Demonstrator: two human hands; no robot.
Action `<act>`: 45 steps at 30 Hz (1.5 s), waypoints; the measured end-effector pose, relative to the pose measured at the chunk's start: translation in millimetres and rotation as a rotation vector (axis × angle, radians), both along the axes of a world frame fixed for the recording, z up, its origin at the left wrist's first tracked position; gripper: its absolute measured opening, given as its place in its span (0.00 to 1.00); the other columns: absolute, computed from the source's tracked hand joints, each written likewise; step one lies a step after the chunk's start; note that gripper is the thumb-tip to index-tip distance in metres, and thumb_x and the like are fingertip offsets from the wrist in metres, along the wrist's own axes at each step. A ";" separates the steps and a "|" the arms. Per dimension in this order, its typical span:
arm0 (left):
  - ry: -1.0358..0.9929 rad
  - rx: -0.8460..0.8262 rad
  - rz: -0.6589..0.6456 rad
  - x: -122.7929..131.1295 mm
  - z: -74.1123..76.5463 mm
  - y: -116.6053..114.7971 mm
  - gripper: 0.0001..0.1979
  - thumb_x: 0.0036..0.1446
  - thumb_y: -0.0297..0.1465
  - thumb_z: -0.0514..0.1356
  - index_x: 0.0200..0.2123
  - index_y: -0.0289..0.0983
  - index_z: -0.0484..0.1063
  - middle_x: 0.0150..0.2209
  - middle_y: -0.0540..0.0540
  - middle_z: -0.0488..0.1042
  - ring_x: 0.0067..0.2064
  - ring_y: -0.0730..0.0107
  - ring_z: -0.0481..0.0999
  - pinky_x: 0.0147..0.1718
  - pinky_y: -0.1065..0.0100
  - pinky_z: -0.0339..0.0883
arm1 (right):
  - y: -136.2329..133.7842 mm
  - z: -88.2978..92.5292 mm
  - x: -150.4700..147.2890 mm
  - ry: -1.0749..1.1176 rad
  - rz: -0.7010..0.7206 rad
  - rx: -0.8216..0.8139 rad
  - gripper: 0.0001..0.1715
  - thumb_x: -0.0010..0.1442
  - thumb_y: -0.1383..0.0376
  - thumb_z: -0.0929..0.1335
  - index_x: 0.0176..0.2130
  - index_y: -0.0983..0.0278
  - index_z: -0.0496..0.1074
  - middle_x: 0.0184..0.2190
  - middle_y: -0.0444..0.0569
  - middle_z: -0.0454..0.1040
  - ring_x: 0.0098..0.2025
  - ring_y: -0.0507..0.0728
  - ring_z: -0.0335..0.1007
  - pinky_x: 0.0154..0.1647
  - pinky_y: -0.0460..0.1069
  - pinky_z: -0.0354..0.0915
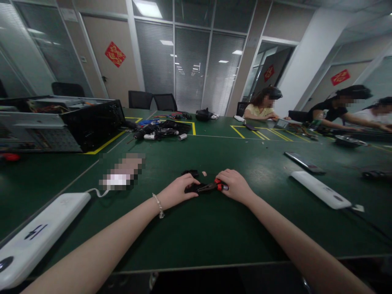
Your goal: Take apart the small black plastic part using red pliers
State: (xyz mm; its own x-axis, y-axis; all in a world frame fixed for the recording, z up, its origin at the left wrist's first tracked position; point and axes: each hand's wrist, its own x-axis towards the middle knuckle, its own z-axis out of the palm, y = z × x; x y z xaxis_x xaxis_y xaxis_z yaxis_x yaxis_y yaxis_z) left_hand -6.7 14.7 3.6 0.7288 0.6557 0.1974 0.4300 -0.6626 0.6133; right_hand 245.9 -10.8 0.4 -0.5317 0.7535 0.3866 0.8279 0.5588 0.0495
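Note:
My right hand [234,185] is closed around the red handles of a pair of pliers [208,187], whose dark jaws point left. The jaws reach a small black part [192,188] that my left hand [176,191] grips between thumb and fingers. What kind of part this is cannot be made out, and whether the jaws clamp it is unclear. Just beyond my left fingers lies another black piece [191,173]. A small pale scrap [204,174] rests on the green table [196,237] between my hands.
An open computer case [98,126] stands at the left. Tools and cables [162,128] lie farther back. White power banks [45,237] flank me, with a phone [125,171] wired at left and another phone [303,162] at right. Several people sit at the far right.

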 end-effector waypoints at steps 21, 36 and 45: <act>0.026 -0.025 -0.040 0.5 2.5 -1.3 0.20 0.53 0.32 0.58 0.50 0.44 0.63 0.48 0.48 0.60 0.47 0.65 0.64 0.48 0.61 0.59 | -1.1 4.1 -2.8 -0.009 0.003 -0.015 0.13 0.46 0.71 0.64 0.35 0.64 0.67 0.33 0.49 0.70 0.35 0.55 0.61 0.36 0.49 0.56; 0.015 -0.011 0.018 1.3 1.2 1.8 0.20 0.51 0.30 0.60 0.49 0.41 0.64 0.42 0.47 0.66 0.38 0.69 0.68 0.38 0.66 0.65 | 0.2 1.6 -1.6 -0.012 0.012 -0.004 0.14 0.45 0.71 0.64 0.36 0.64 0.67 0.34 0.49 0.70 0.35 0.55 0.60 0.35 0.49 0.55; 0.003 -0.018 0.066 1.2 0.2 2.7 0.19 0.49 0.31 0.62 0.47 0.39 0.66 0.40 0.47 0.70 0.39 0.67 0.70 0.39 0.65 0.65 | -0.4 2.8 -2.1 -0.004 0.009 -0.013 0.13 0.46 0.71 0.64 0.36 0.64 0.67 0.34 0.49 0.70 0.35 0.55 0.61 0.35 0.49 0.55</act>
